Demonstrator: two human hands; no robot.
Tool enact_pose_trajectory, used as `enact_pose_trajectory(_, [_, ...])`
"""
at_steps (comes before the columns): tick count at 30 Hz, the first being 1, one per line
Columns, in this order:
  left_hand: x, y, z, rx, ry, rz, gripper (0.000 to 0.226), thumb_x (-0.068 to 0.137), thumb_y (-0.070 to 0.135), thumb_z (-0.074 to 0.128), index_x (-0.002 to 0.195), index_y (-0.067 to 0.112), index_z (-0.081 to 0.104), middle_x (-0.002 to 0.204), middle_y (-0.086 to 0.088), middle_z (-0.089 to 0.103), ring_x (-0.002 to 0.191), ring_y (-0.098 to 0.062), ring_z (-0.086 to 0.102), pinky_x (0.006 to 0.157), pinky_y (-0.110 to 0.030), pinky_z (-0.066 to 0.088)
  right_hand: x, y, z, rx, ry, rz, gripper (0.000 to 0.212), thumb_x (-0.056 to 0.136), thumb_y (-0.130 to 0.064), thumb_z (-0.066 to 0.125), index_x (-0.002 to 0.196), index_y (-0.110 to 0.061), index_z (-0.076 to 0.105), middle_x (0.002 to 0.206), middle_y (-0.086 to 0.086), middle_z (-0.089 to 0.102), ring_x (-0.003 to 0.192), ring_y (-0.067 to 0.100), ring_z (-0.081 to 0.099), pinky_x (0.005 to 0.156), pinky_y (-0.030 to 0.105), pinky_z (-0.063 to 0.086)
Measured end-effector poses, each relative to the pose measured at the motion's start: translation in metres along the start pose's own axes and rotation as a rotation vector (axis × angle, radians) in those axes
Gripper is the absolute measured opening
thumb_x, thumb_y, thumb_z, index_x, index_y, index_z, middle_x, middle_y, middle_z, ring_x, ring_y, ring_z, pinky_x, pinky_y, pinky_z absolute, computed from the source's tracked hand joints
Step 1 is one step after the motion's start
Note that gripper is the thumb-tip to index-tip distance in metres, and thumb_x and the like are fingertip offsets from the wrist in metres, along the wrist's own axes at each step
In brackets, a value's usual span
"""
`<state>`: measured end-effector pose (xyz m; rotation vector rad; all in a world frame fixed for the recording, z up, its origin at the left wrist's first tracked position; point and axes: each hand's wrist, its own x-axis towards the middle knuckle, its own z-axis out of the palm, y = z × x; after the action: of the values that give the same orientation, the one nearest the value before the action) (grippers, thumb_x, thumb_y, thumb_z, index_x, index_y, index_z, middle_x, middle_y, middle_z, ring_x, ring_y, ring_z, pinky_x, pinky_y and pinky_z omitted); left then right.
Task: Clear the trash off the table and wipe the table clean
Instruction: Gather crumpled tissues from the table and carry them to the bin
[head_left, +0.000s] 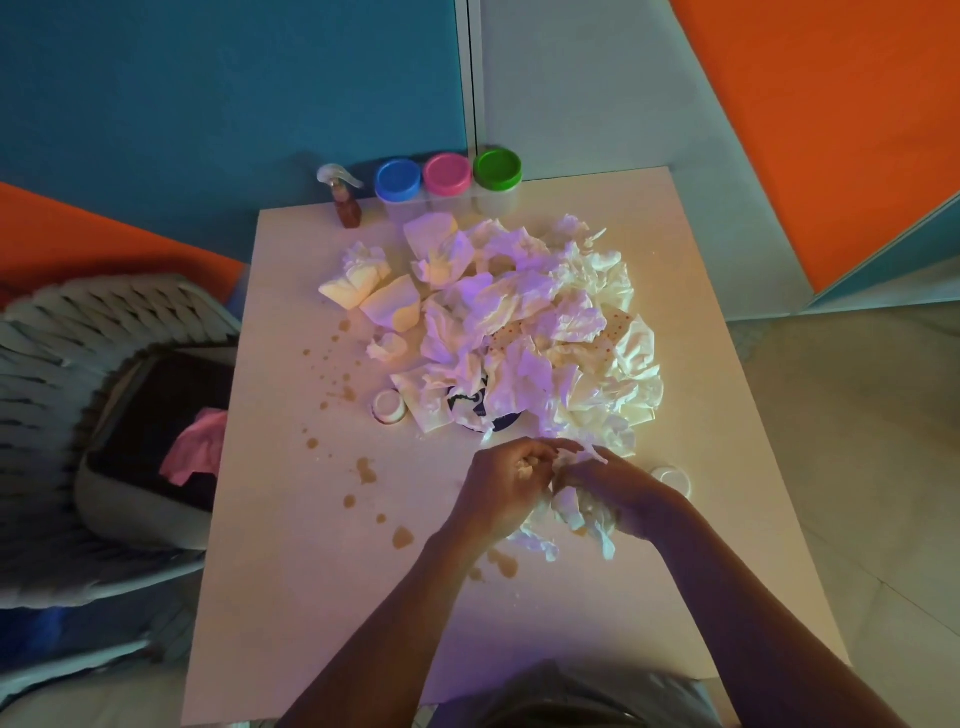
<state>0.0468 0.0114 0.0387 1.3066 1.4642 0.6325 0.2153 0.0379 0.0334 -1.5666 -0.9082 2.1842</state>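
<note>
Bin (150, 452) at 9 o'clock: one pink scrap inside. Brown spills (366, 470) on counter (291, 597) unwiped. My left hand (501, 488), right hand (605, 491): fingers closed, bunching tissue (569, 506). Trash heap (524, 332) at 12 o'clock uncleared. Judged: early stage.

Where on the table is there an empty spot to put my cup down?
Best spot: the near left corner of the table, left of the arms and below the brown drips. The far right edge beside the green-lidded jar is bare too. The middle is crowded with the crumpled paper pile, and both hands are bunching paper just below it.
</note>
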Motion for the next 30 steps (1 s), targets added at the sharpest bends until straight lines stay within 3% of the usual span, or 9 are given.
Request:
enact_pose_trajectory(3, [0.000, -0.002, 0.000, 0.007, 0.039, -0.047, 0.016, 0.089, 0.037, 0.071, 0.100, 0.028, 0.078, 0.086, 0.015, 0.076, 0.082, -0.001, 0.070, 0.079, -0.030, 0.058, 0.002, 0.001, 0.003, -0.042, 0.039, 0.037, 0.021, 0.078, -0.015, 0.060, 0.093, -0.003, 0.068, 0.079, 0.015, 0.053, 0.054, 0.017, 0.042, 0.048, 0.024, 0.035])
enact_pose_trajectory(7, [0.000, -0.007, -0.003, 0.032, 0.098, -0.048, 0.022, 0.085, 0.033, 0.073, 0.108, 0.032, 0.074, 0.082, 0.009, 0.074, 0.083, 0.000, 0.068, 0.083, -0.025, 0.056, -0.003, 0.000, 0.000, -0.030, 0.091, 0.098, 0.015, 0.080, -0.019, 0.058, 0.073, -0.007, 0.063, 0.067, 0.013, 0.052, 0.044, 0.017, 0.041, 0.042, 0.021, 0.034])
enact_pose_trajectory(10, [0.000, -0.007, -0.005, 0.051, 0.157, -0.034, 0.023, 0.084, 0.034, 0.076, 0.107, 0.030, 0.075, 0.080, 0.009, 0.074, 0.081, 0.001, 0.067, 0.080, -0.019, 0.054, -0.006, 0.003, -0.005, 0.044, 0.119, 0.121, 0.029, 0.080, -0.038, 0.066, 0.077, -0.009, 0.063, 0.070, 0.012, 0.050, 0.048, 0.020, 0.041, 0.047, 0.025, 0.035])
enact_pose_trajectory(14, [0.001, -0.001, -0.002, 0.009, 0.334, -0.027, 0.012, 0.085, 0.036, 0.076, 0.087, 0.024, 0.076, 0.075, 0.016, 0.073, 0.075, 0.003, 0.067, 0.069, -0.016, 0.051, -0.011, 0.005, -0.007, 0.039, 0.124, 0.123, 0.049, 0.078, -0.061, 0.071, 0.084, -0.014, 0.064, 0.072, 0.002, 0.055, 0.052, 0.014, 0.042, 0.048, 0.025, 0.035])
enact_pose_trajectory(19, [0.009, 0.011, 0.007, -0.082, 0.501, -0.025, 0.022, 0.088, 0.040, 0.075, 0.079, 0.019, 0.072, 0.072, 0.017, 0.070, 0.072, 0.001, 0.064, 0.065, -0.012, 0.045, -0.024, 0.011, 0.006, 0.027, 0.115, 0.104, 0.056, 0.090, -0.059, 0.058, 0.108, -0.008, 0.071, 0.079, 0.011, 0.065, 0.052, 0.015, 0.057, 0.044, 0.023, 0.043])
enact_pose_trajectory(21, [0.011, 0.017, 0.012, -0.088, 0.538, -0.011, 0.023, 0.088, 0.040, 0.074, 0.079, 0.019, 0.071, 0.073, 0.018, 0.069, 0.074, 0.002, 0.064, 0.067, -0.013, 0.046, -0.028, 0.015, 0.013, 0.100, 0.016, 0.082, 0.053, 0.095, -0.059, 0.051, 0.102, -0.013, 0.077, 0.086, 0.021, 0.061, 0.061, 0.025, 0.054, 0.050, 0.028, 0.048])
enact_pose_trajectory(25, [0.007, 0.027, 0.029, -0.111, 0.484, -0.012, 0.023, 0.089, 0.043, 0.072, 0.082, 0.021, 0.070, 0.077, 0.016, 0.071, 0.078, 0.000, 0.065, 0.073, -0.020, 0.050, -0.034, 0.013, 0.014, 0.483, -0.043, -0.004, 0.046, 0.100, -0.044, 0.052, 0.089, -0.006, 0.075, 0.075, 0.019, 0.062, 0.062, 0.028, 0.056, 0.065, 0.037, 0.051])
enact_pose_trajectory(27, [-0.001, 0.033, 0.036, -0.130, 0.415, -0.001, 0.025, 0.090, 0.046, 0.070, 0.083, 0.023, 0.069, 0.080, 0.015, 0.071, 0.080, -0.002, 0.067, 0.074, -0.022, 0.052, -0.035, 0.009, 0.009, 0.497, 0.017, -0.015, 0.039, 0.099, -0.040, 0.055, 0.096, -0.005, 0.072, 0.074, 0.016, 0.064, 0.063, 0.027, 0.061, 0.068, 0.037, 0.053])
enact_pose_trajectory(30, [-0.009, 0.038, 0.040, -0.118, 0.282, -0.031, 0.028, 0.090, 0.049, 0.069, 0.083, 0.022, 0.064, 0.078, 0.014, 0.071, 0.076, -0.003, 0.067, 0.072, -0.022, 0.054, -0.035, 0.008, -0.001, 0.402, 0.059, 0.012, 0.039, 0.095, -0.046, 0.059, 0.100, -0.008, 0.069, 0.072, 0.011, 0.065, 0.061, 0.022, 0.062, 0.059, 0.031, 0.050])
